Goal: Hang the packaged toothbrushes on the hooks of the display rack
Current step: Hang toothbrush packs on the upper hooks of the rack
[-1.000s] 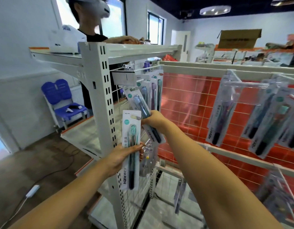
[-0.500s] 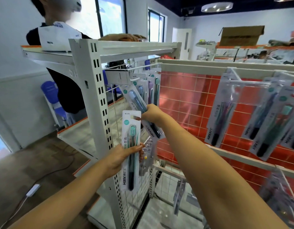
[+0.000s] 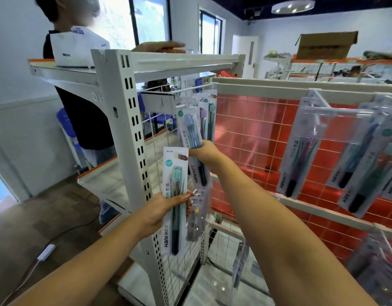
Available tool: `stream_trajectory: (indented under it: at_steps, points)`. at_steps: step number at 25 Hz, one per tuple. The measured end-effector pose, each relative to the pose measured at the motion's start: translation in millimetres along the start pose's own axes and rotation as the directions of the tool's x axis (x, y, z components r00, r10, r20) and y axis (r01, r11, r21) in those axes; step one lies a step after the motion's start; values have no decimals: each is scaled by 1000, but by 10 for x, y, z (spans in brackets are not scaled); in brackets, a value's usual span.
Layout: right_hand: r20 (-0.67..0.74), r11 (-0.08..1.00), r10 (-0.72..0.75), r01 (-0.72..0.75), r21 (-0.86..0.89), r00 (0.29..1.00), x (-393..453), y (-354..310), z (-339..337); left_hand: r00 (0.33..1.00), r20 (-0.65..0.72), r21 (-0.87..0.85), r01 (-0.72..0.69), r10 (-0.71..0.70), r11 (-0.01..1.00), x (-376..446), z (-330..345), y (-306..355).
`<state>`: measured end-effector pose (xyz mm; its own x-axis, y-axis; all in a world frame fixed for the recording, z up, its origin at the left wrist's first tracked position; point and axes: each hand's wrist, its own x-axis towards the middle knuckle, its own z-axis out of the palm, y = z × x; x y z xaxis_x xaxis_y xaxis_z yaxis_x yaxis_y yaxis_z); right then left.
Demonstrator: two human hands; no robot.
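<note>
My left hand (image 3: 166, 208) grips a packaged teal toothbrush (image 3: 174, 173) upright in front of the white rack post (image 3: 129, 138). My right hand (image 3: 204, 151) holds a packaged blue toothbrush (image 3: 189, 127) by its middle; the pack's top reaches up to a hook (image 3: 190, 90) on the wire grid, beside several hung packs (image 3: 207, 113). Whether its hole sits on the hook is unclear.
On the red grid panel (image 3: 252, 129) to the right, more toothbrush packs (image 3: 301, 151) hang from hooks. Another person (image 3: 84, 102) stands behind the rack with a hand on the top shelf (image 3: 168, 62). A cable and adapter (image 3: 46, 255) lie on the floor at left.
My right hand has tilted the blue pack from a slant to nearly upright and raised it toward the hook. The left hand stays put with the teal pack. The view shifted slightly.
</note>
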<state>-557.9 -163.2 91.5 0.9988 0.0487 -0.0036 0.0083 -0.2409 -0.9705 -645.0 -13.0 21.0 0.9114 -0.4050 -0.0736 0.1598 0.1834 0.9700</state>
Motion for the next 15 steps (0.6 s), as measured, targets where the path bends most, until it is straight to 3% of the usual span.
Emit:
stream_trajectory:
  at_steps: [4,9,15]
  points:
    - [-42,1000,-14,15,26,999,-1,30,104,1000,-11,11,3,-2,1000,32,-15,-27]
    - [-267,998,-59,57,-15,962,-62,64,273,1000,12,3,13,-14,1000,21,-25,-60]
    - [-319,993,-68,35,-108,945,130,80,338,999,-6,12,34,-34,999,30,-158,-57]
